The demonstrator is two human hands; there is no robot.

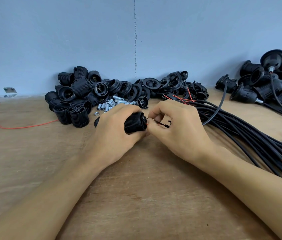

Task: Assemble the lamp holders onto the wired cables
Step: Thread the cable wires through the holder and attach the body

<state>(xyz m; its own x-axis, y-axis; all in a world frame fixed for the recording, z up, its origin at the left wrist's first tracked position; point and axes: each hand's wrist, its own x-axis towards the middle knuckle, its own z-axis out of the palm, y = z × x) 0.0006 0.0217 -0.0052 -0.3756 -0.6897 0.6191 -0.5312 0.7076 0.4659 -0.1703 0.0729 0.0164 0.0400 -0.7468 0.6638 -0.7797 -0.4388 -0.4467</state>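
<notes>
Pale blue wall (pixel 67 32) with a vertical seam (pixel 135 40) behind a wooden tabletop (pixel 136 187).

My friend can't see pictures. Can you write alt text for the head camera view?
A left hand grips a ribbed black plastic lamp holder while the right hand pinches thin red and black wires at its end, over a wooden table.

A plywood surface (pixel 136 187) meets a blue-grey wall (pixel 67 32); a small metal bracket (pixel 10 90) sits far left at its foot.
</notes>
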